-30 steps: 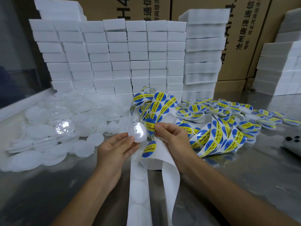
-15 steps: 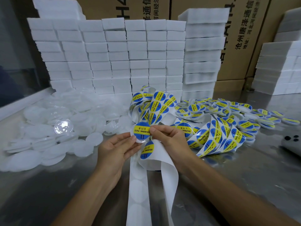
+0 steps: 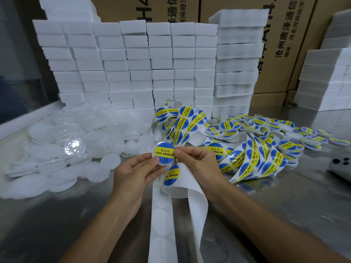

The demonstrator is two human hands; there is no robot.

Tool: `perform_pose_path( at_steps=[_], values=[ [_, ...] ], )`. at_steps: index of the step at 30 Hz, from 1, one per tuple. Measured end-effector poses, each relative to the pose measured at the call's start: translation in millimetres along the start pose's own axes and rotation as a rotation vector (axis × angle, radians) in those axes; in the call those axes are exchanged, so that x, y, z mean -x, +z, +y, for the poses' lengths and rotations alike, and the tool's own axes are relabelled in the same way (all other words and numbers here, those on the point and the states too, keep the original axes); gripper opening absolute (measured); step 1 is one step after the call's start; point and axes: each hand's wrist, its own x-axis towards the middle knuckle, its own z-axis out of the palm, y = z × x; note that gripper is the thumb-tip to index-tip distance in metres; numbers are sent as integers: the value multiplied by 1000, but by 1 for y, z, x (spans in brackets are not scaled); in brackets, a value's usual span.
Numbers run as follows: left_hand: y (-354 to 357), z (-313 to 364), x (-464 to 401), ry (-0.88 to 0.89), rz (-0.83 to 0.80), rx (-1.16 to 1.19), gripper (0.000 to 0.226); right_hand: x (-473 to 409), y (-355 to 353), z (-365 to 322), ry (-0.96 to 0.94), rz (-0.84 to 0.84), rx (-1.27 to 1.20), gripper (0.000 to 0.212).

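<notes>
Lid [image 3: 163,153] is held between both hands just above the counter [image 3: 284,209], in front of the tangled label strip [image 3: 197,202]. A blue-yellow sticker [image 3: 165,150] sits on its face and looks centred.

Left hand [image 3: 136,173] cups the lid from below with its thumb on the lower-left rim. Right hand [image 3: 197,162] pinches the right edge with thumb and forefinger.

Step looks like sticking down: label placed, being pressed on. Next move, probably: smooth it flat, drop the lid on the labelled pile [image 3: 266,130] to the right, and take a blank from the plain lids [image 3: 57,149] on the left.

The next label [image 3: 171,175] sits on the strip right under the lid, close to the right hand's fingers.

Open room is tight:
- piles on both sides
- foam blocks [image 3: 133,63] stacked like a wall behind
- a phone [image 3: 341,168] at the right edge
- bare counter only near the forearms

The loose strip could snag a wrist.
</notes>
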Motion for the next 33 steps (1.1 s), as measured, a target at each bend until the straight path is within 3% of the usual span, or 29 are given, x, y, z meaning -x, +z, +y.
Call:
perform_pose_path(
  at_steps=[12, 22, 28, 33],
  values=[
    [2, 1, 4, 51, 41, -64, 15, -2, -1, 5, -100, 48, 145, 14],
    [5, 2, 8, 207, -11, -248, 17, -4, -3, 8, -295, 95, 300, 12],
    [6, 2, 10, 279, -50, -329, 22, -5, -4, 14, -434, 153, 528, 9],
    [6, 5, 9, 199, -56, -185, 19, -7, -4, 19, -399, 193, 495, 36]
  ],
)
